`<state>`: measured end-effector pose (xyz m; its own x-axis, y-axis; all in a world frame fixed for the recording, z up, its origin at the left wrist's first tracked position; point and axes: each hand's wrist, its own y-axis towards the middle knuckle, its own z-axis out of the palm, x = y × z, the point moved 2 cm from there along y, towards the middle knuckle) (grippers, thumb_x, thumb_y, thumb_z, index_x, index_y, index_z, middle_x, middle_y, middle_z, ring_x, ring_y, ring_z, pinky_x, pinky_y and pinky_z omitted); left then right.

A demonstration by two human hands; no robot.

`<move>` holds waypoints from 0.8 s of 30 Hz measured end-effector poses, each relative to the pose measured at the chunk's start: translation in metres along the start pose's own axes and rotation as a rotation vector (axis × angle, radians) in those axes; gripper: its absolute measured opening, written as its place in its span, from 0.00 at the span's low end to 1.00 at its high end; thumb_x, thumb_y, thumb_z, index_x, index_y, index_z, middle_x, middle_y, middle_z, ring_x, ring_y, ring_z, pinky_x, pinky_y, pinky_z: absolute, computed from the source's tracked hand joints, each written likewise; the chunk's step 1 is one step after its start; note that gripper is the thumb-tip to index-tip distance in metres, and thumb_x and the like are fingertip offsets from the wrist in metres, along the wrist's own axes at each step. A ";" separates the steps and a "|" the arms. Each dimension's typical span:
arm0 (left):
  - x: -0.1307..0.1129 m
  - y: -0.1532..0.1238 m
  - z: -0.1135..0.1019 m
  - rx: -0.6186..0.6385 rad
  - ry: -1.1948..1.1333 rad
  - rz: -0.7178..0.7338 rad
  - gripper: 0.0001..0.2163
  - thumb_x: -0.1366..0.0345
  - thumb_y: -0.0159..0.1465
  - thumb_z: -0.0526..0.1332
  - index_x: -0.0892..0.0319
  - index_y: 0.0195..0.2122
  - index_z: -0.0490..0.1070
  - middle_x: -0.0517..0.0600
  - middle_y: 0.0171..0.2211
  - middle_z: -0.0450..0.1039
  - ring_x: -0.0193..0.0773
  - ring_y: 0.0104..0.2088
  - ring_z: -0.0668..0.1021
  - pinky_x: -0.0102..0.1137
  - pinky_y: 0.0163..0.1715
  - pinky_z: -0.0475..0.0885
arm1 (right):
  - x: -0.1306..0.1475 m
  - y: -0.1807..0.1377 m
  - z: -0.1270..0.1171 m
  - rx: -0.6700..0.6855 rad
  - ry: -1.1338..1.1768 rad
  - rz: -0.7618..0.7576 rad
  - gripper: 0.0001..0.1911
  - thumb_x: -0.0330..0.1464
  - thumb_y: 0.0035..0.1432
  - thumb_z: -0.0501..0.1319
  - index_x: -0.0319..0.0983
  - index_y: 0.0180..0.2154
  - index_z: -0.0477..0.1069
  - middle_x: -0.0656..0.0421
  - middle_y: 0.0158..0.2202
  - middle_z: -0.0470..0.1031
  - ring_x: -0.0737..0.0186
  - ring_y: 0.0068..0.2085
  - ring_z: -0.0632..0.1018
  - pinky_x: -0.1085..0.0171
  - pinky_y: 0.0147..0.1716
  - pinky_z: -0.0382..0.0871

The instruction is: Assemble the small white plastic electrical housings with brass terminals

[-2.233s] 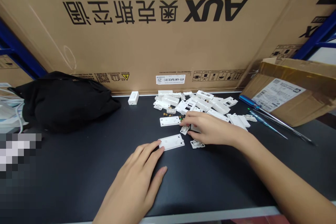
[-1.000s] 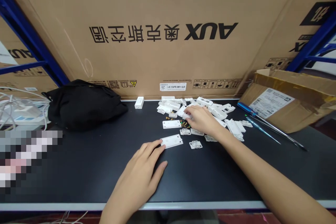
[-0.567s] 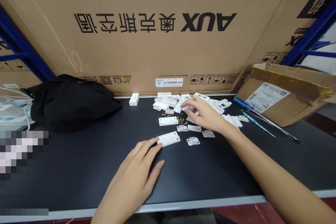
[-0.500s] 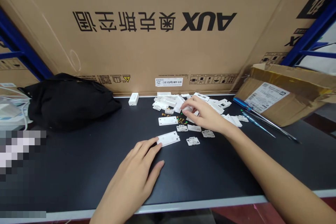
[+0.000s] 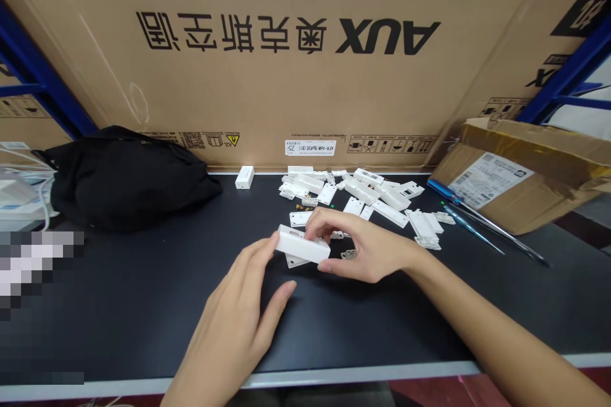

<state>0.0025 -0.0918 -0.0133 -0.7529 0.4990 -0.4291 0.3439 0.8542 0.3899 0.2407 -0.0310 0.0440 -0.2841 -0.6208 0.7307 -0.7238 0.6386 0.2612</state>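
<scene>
My right hand (image 5: 365,245) grips a white plastic housing (image 5: 300,248), fingers over its top and thumb at its right end. The housing is tilted just above the table. My left hand (image 5: 236,315) has its fingers stretched out and its thumb well apart; the index fingertip is at the housing's left end. Beneath the housing, a flat white plate (image 5: 294,261) is mostly hidden. Another white plate (image 5: 298,219) lies behind it, beside small brass-coloured bits (image 5: 300,208). A small white clip-like part (image 5: 348,254) is partly covered by my right hand.
Several white housings and covers (image 5: 360,191) lie in a loose pile at the back. A small white block (image 5: 245,177) stands left of them. A black cloth bundle (image 5: 128,184) is at left. Screwdrivers (image 5: 491,222) lie by an open carton (image 5: 506,172) at right. A large carton (image 5: 286,95) stands behind.
My right hand has come back from the pile toward my left hand, now with a white housing in it. My left hand's index finger has moved from the flat plate to the housing's end.
</scene>
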 end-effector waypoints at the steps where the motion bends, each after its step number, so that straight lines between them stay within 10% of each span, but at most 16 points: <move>1: 0.000 0.001 -0.001 -0.010 -0.017 -0.008 0.25 0.54 0.76 0.53 0.46 0.72 0.49 0.56 0.65 0.65 0.48 0.60 0.76 0.44 0.56 0.78 | 0.002 0.000 0.000 0.001 -0.004 -0.021 0.16 0.25 0.57 0.65 0.40 0.48 0.69 0.56 0.45 0.71 0.62 0.42 0.73 0.61 0.43 0.71; 15: -0.005 -0.001 -0.003 -0.204 -0.162 0.195 0.15 0.70 0.72 0.61 0.51 0.58 0.66 0.51 0.57 0.71 0.37 0.56 0.77 0.31 0.56 0.73 | 0.004 0.002 0.003 -0.089 -0.105 -0.089 0.23 0.22 0.58 0.66 0.41 0.53 0.68 0.55 0.49 0.75 0.61 0.49 0.77 0.62 0.47 0.73; 24: -0.003 0.002 -0.007 -0.216 -0.161 -0.096 0.07 0.57 0.71 0.62 0.52 0.46 0.70 0.48 0.45 0.75 0.35 0.36 0.79 0.27 0.31 0.76 | -0.019 -0.005 -0.010 -0.203 -0.394 0.083 0.11 0.28 0.65 0.62 0.41 0.49 0.70 0.55 0.47 0.74 0.57 0.48 0.76 0.58 0.49 0.71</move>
<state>0.0014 -0.0927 -0.0059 -0.6718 0.4488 -0.5893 0.1346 0.8563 0.4987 0.2563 -0.0177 0.0354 -0.5820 -0.6647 0.4684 -0.5619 0.7451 0.3593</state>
